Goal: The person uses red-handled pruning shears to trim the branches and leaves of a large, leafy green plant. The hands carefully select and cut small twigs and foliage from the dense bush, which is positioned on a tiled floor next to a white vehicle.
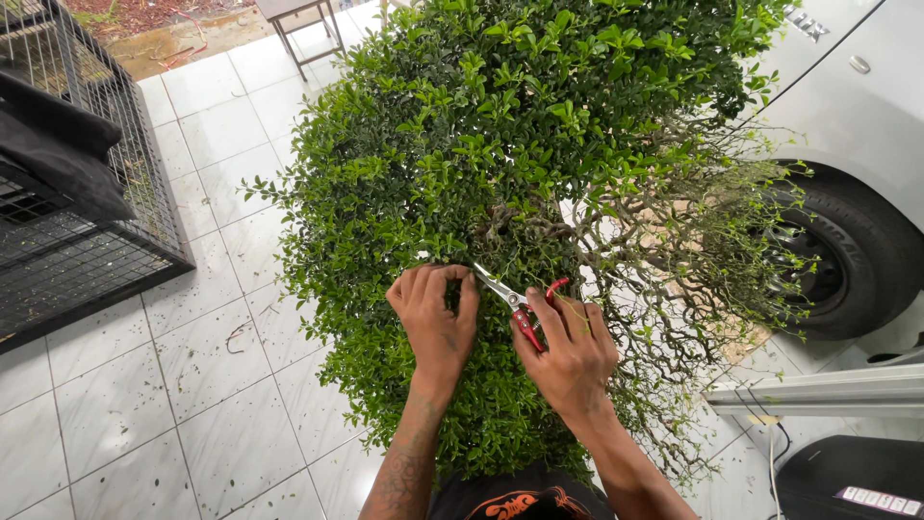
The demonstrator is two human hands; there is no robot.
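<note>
Right hand point(570, 349) holds red-handled shears point(515, 303) (blades apart); left hand point(436, 313) grips bush point(500, 144).

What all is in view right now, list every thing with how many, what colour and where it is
bush: one, dense green leaves with a bare twiggy patch on its right side, fills the middle
pruning shears: one pair, silver blades and red handles, at the bush's near side, blades pointing left
floor tiles: many, white marbled, scattered with small clippings, left and below
wire cage: one, black, far left, dark cloth draped on it
car: one, silver-white with a black tyre, upper right
metal stand: one, dark legs, top centre-left
metal bar: one, pale, lower right
black case: one, bottom right corner
left hand: one, fingers curled into the foliage beside the blades
right hand: one, gripping the shears' handles
</note>
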